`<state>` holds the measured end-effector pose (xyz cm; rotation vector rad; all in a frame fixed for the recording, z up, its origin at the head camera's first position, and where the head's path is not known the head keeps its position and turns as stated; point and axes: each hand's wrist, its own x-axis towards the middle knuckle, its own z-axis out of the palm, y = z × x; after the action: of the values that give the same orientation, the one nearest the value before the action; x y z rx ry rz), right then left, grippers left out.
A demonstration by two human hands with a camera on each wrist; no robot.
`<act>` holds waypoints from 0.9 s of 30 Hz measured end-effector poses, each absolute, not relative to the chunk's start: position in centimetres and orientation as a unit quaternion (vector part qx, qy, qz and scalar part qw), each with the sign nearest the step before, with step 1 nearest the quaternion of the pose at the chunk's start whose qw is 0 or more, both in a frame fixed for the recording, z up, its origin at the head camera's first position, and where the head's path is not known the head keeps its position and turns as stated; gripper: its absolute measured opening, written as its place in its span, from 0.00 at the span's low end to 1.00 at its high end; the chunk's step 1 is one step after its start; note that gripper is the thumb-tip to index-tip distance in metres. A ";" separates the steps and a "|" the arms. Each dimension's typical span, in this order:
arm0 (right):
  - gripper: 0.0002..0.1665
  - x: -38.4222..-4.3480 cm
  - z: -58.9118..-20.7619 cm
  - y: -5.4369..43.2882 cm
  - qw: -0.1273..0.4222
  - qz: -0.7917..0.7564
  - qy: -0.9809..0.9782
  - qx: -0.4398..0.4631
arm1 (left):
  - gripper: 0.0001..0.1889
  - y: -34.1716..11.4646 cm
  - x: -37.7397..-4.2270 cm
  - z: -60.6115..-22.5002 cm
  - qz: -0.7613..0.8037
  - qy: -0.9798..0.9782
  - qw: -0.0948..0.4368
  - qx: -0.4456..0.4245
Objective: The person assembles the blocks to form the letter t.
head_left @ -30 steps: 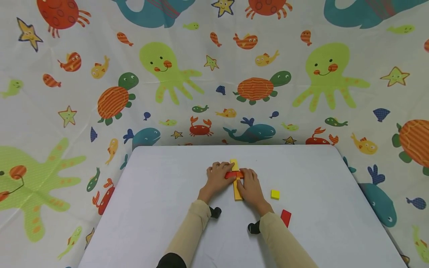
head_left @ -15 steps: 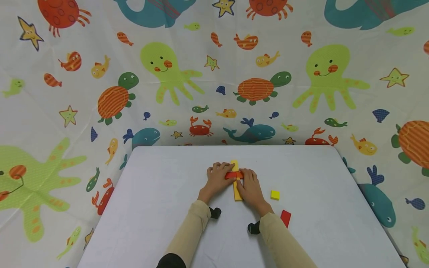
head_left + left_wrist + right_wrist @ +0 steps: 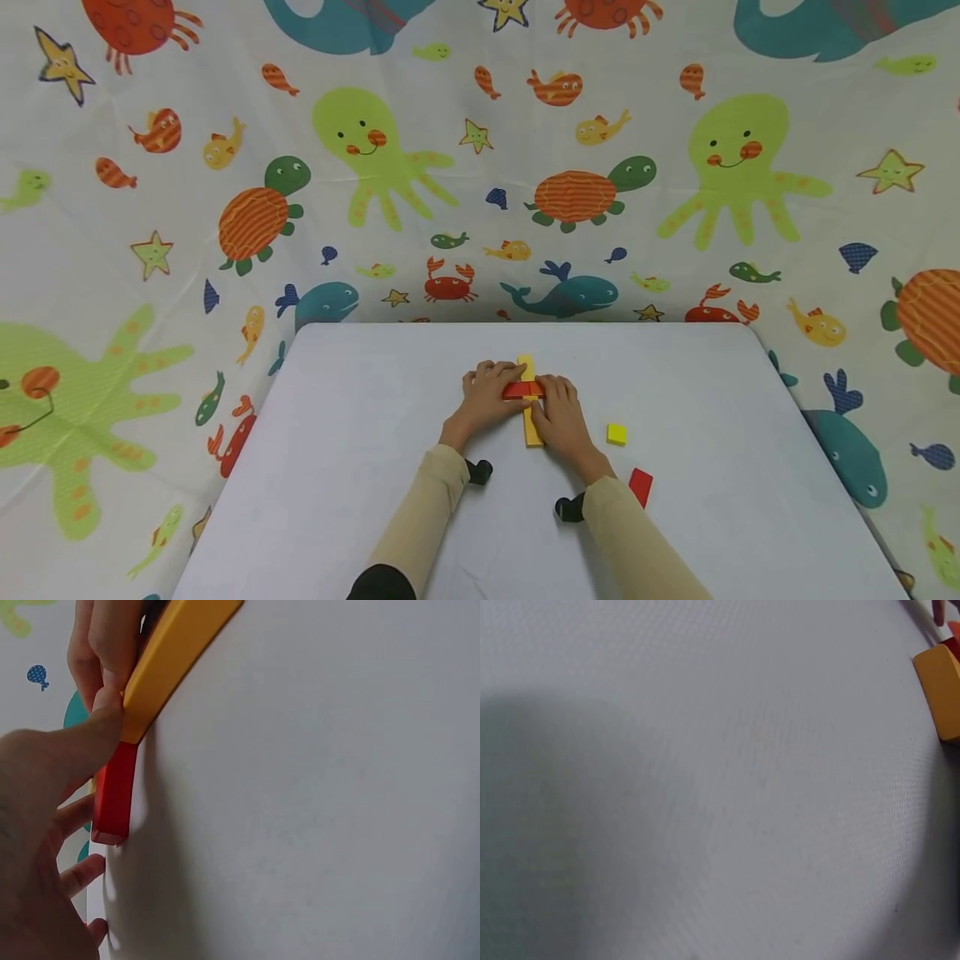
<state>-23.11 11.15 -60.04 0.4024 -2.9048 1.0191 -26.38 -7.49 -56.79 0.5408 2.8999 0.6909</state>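
Note:
A short red block [image 3: 516,390] lies crosswise, end to end with a small orange block [image 3: 536,389]. Beyond them a yellow block [image 3: 527,367] points away, and a longer yellow-orange block [image 3: 532,427] extends towards the person. My left hand [image 3: 487,396] holds the red block between thumb and fingers. From the other side my right hand [image 3: 561,421] pinches the orange block, its thumb beside the long block. In the left wrist view, the red block [image 3: 114,795] meets the long block [image 3: 176,660]. Most of the right hand is out of the right wrist view.
To the right of the right hand lies a small yellow block [image 3: 616,434]. A loose red block [image 3: 641,487] is partly hidden by the right sleeve [image 3: 633,533]. The white table [image 3: 360,392] ends at a patterned cloth [image 3: 420,192].
Hands and blocks stay nearly in place. The head view has shifted slightly.

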 end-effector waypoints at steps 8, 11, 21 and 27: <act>0.31 -22.8 -59.5 11.1 0.023 0.331 -0.934 0.132 | 0.39 -7.4 -26.3 -57.0 0.218 0.958 0.051 0.179; 0.31 -22.9 -59.5 11.2 0.018 0.332 -0.934 0.134 | 0.39 -7.3 -26.3 -56.8 0.217 0.958 0.056 0.178; 0.32 -23.2 -58.1 11.7 -0.030 0.307 -0.942 0.136 | 0.39 -7.3 -26.5 -56.7 0.201 0.961 0.063 0.182; 0.33 -23.4 -57.6 12.0 -0.057 0.282 -0.947 0.141 | 0.39 -7.4 -26.3 -56.6 0.208 0.959 0.071 0.180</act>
<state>-23.42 12.04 -57.62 0.4590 -3.0897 0.9200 -26.32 -7.39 -56.61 0.5398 2.8836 0.6245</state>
